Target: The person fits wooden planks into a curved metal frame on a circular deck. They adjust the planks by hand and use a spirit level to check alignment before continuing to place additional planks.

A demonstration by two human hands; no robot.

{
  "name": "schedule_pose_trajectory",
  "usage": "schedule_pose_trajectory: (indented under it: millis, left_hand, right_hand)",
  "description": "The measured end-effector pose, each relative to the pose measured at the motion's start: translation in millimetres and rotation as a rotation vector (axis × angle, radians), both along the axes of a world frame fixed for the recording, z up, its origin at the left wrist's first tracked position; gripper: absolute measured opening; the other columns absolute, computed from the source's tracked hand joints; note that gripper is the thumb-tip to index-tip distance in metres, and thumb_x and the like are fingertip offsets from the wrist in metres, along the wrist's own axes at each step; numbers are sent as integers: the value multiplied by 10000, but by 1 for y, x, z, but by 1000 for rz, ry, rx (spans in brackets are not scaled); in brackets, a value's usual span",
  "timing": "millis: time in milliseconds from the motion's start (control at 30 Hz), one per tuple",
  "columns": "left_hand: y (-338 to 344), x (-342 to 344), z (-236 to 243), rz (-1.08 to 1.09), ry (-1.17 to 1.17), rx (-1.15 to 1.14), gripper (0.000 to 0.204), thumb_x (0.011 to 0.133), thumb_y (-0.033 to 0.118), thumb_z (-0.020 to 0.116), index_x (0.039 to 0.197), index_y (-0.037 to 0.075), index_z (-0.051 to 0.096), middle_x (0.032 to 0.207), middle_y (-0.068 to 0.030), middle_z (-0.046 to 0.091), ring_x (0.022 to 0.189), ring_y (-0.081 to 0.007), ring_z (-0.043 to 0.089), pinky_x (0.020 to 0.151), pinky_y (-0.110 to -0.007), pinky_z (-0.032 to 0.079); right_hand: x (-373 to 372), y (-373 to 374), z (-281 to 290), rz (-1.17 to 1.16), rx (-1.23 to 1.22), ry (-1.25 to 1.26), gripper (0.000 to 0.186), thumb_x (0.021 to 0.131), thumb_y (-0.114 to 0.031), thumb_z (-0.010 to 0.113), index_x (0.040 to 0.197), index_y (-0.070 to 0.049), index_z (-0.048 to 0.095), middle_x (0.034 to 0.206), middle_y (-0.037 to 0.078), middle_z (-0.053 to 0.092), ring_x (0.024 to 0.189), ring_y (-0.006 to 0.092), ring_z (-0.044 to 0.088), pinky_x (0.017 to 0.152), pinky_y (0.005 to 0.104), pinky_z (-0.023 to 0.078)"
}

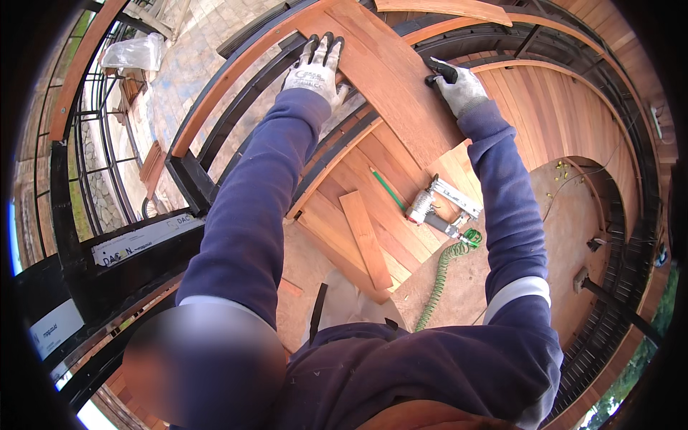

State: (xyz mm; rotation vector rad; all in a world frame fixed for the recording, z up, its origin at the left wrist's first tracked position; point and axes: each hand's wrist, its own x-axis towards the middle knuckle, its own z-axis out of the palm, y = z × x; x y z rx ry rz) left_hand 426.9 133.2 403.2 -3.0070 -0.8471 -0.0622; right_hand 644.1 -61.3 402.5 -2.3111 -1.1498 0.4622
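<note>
A wide reddish-brown wooden board lies across the curved black metal frame ahead of me. My left hand, in a white glove with black fingertips, rests with its fingers stretched out at the board's left edge. In a matching glove, my right hand grips the right edge, thumb and fingers closed around it; its underside is hidden. Nearer to me, a nail gun lies on the wooden planks, joined to a green coiled air hose. Beside it are a green pencil and a narrow wooden strip.
A curved wooden rail on black metal runs along the left. Curved plank decking bends round to the right, above a dusty floor. A black steel beam stands at lower left. Clear plastic wrap sits at far left.
</note>
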Motion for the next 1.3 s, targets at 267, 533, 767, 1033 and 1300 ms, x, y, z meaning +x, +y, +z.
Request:
schedule_pose_trajectory:
  millis: [267,533,767,1033,1300]
  left_hand:
    - [2,-1,0,7,-9,-13,868,884,370,658,1573,176,167,1625,-95,188,1498,-300,169,1191,-423,290]
    - [1,-2,2,7,-20,-3,886,872,378,675,1572,176,172,1619,-110,198,1493,-308,187,1179,-428,314]
    - [3,0,-7,44,24,63,860,899,434,637,1578,224,152,1638,-57,163,1495,-282,194,1189,-414,296]
    - [-8,-3,-6,68,10,109,780,932,455,599,1566,197,226,1623,-74,220,1484,-278,239,1192,-413,278]
    - [12,-8,-9,-115,-41,54,797,887,375,603,1505,-12,281,1579,-220,257,1466,-382,227,1197,-439,232]
  right_hand:
    - [-8,3,10,-17,-26,-22,397,939,-269,563,1315,-150,616,1190,187,655,1143,332,604,993,391,470]
    - [-11,-16,-4,-152,157,-40,395,919,-285,633,1273,-109,633,1100,157,698,1032,298,662,932,369,504]
    - [-43,-124,-46,-218,876,538,703,903,-164,630,1524,-100,305,755,51,565,589,134,575,552,270,492]
    - [-96,-139,-199,-530,746,544,638,774,-111,833,1302,-2,492,1123,145,643,978,205,646,901,360,521]
    - [-140,-50,-231,-273,468,172,508,689,-167,912,1079,11,640,1038,114,682,900,226,663,837,358,537]
